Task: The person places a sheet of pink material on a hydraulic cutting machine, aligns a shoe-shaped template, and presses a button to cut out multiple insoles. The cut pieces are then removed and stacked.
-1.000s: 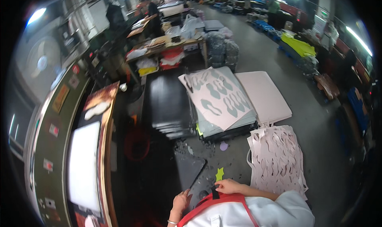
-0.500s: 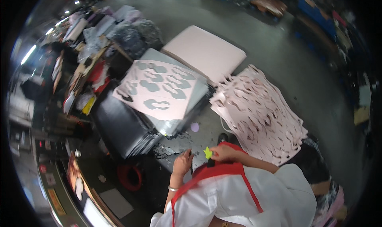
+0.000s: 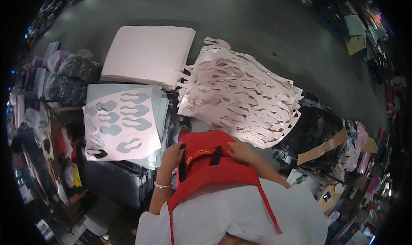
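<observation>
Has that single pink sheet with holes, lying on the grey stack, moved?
No, not noticeably: the single pink sheet lies askew on the grey stack as before, with no visible shift either way. The view has turned.

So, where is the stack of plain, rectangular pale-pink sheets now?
That stack lies upper left in the head view, just beyond the flat grey sheets and left of the pile of pink cut-out sheets.

The red apron (image 3: 223, 173) looks like matt cloth, the bracelet (image 3: 162, 186) shiny metal, the black sheets (image 3: 112, 177) glossy.
</observation>
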A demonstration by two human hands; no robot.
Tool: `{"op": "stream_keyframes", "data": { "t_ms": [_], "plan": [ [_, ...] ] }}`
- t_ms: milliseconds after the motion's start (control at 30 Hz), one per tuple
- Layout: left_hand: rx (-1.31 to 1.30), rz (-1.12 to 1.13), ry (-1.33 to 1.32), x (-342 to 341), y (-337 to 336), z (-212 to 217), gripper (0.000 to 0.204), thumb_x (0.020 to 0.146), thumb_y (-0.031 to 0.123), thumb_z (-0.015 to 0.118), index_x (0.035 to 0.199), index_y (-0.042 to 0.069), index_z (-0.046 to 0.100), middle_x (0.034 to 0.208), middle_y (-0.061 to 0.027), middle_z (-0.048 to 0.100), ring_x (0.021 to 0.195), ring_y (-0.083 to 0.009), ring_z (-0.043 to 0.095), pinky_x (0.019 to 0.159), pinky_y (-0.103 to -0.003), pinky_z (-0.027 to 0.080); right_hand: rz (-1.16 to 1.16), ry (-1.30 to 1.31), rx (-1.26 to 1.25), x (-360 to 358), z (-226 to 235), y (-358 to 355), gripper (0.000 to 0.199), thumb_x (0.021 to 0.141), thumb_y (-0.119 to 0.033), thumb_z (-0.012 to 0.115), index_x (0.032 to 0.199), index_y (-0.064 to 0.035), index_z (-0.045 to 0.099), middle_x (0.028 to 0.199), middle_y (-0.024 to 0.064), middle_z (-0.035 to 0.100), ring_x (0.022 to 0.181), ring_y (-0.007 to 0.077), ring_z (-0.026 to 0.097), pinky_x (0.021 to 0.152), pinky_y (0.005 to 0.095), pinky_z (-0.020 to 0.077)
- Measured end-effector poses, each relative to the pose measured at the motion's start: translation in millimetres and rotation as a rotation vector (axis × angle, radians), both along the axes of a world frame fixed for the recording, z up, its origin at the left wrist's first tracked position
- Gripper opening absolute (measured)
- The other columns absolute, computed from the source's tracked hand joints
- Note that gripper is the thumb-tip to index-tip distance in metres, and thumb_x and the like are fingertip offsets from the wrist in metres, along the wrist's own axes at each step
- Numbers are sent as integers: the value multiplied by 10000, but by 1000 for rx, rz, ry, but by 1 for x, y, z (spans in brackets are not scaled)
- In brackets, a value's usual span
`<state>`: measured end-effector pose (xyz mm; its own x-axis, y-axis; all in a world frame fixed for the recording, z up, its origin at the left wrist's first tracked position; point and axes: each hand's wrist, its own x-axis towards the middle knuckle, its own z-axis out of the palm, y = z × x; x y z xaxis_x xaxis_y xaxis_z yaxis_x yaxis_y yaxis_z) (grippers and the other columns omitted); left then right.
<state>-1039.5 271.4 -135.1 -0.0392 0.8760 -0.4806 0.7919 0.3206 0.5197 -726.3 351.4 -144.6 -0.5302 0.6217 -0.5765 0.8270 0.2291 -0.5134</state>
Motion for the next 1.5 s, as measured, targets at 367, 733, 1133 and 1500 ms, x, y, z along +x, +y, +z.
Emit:
{"op": "stream_keyframes", "data": {
  "t_ms": [367,733,1133,1500],
  "plan": [
    [-432,141,-457,-110,168,-235,298,929,298,511,1016,33,615,832,-96,665,740,-225,630,658,-357,505,-226,124,-192,-145,-47,54,450,830,-303,615,1210,-68,552,1025,194,634,963,364,588,876,441,457],
    [-369,1186,-714,-184,274,-456,360,872,199,546,1186,23,545,1045,-139,612,846,-244,621,699,-365,524,24,256,-629,-249,-88,10,465,895,-358,555,1307,-148,511,1420,268,323,1316,435,317,1078,482,309],
    [-535,1740,-592,-187,315,-482,220,917,318,546,911,101,511,641,-37,441,502,-137,420,421,-257,327,-144,324,-567,-259,-105,20,380,839,-305,660,1187,-160,608,1362,223,386,1218,410,443,998,450,417],
    [-336,1720,-1307,-225,341,-401,252,969,333,514,911,89,489,629,2,303,472,-105,252,420,-239,217,-141,408,-457,-259,-113,12,419,891,-380,555,1287,-245,538,1350,199,409,1202,396,450,999,447,413]
  ]
}}
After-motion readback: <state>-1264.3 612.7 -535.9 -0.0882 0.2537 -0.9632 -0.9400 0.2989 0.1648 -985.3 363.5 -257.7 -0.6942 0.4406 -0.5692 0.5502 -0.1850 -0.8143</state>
